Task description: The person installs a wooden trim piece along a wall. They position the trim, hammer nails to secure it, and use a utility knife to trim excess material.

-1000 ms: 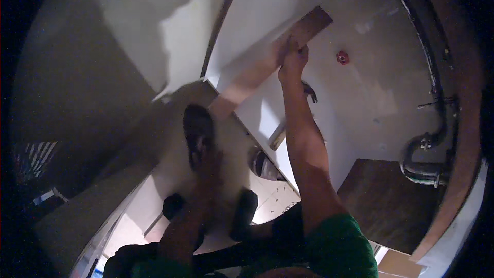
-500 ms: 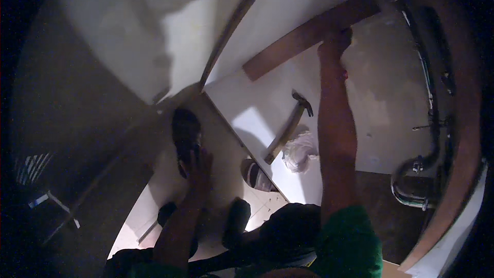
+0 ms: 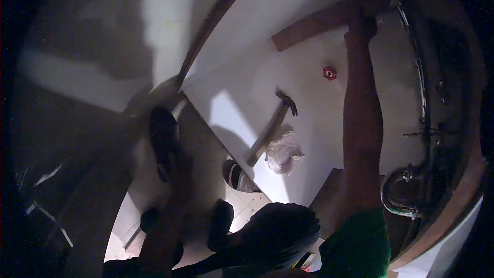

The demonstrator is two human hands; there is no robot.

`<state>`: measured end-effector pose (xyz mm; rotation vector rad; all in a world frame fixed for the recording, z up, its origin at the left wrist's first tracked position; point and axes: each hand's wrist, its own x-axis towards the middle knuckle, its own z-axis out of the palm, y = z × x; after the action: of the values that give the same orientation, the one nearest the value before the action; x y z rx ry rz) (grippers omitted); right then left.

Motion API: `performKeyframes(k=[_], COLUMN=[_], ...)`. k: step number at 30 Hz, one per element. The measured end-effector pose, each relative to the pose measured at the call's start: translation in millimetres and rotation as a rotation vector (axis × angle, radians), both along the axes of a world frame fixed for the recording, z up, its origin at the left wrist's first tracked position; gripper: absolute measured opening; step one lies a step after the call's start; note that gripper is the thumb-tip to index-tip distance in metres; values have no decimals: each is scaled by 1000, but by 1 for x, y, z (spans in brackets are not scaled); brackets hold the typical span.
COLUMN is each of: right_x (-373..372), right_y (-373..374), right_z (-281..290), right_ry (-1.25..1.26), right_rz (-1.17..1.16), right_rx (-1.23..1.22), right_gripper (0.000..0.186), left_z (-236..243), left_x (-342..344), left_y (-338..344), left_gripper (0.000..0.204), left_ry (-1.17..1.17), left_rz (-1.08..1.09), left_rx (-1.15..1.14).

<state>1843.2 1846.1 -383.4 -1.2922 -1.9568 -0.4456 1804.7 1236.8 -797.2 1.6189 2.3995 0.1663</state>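
My right arm reaches far into the cabinet. At its end my right hand (image 3: 362, 27) is closed on the lower edge of a brown wooden board (image 3: 309, 27), which lies slanted across the back; shadow hides part of the grip. Low at the left, my left hand (image 3: 176, 166) lies against a dark oblong thing (image 3: 163, 131) whose kind I cannot make out. Dimness and blur hide its fingers. Between my arms a claw hammer (image 3: 272, 126) lies on the white panel (image 3: 247, 82), with a crumpled whitish cloth or bag (image 3: 284, 154) beside its handle.
A red round valve handle (image 3: 329, 73) stands left of my right forearm. Along the right side run metal pipes (image 3: 419, 67) with a U-shaped bend (image 3: 393, 203). A curved wooden edge (image 3: 455, 211) borders that side. A striped shoe (image 3: 241, 176) is beside the panel's near edge.
The view has shifted, so the hammer and cloth appear farther left. My right hand has moved right along with the board, uncovering the red valve handle. My left hand stays by the dark thing.
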Motion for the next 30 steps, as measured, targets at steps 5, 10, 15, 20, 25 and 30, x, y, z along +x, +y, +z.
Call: performKeyframes(k=[5, 10, 15, 20, 25, 30], right_x=[-9, -4, -29, -9, -25, 17], right_y=[-26, -24, -100, -19, -29, -81], right_z=[33, 31, 42, -21, -82, -84], right_ry=[-155, 427, 386, -187, -43, 374], right_rz=[297, 731, 682, 193, 364, 351], right_rx=[213, -167, -453, -24, -93, -307], right_gripper=[42, 43, 52, 59, 56, 44], left_z=[-2, -3, -1, -9, -50, -6], left_x=[-4, -3, -7, -4, 6, 2], left_y=[-6, -5, -6, -3, -20, -6], left_gripper=[76, 77, 78, 80, 81, 82], left_ry=[5, 0, 13, 6, -5, -172], left_rz=[28, 20, 42, 14, 52, -45], left_rx=[-12, -13, -20, -1, 60, -37])
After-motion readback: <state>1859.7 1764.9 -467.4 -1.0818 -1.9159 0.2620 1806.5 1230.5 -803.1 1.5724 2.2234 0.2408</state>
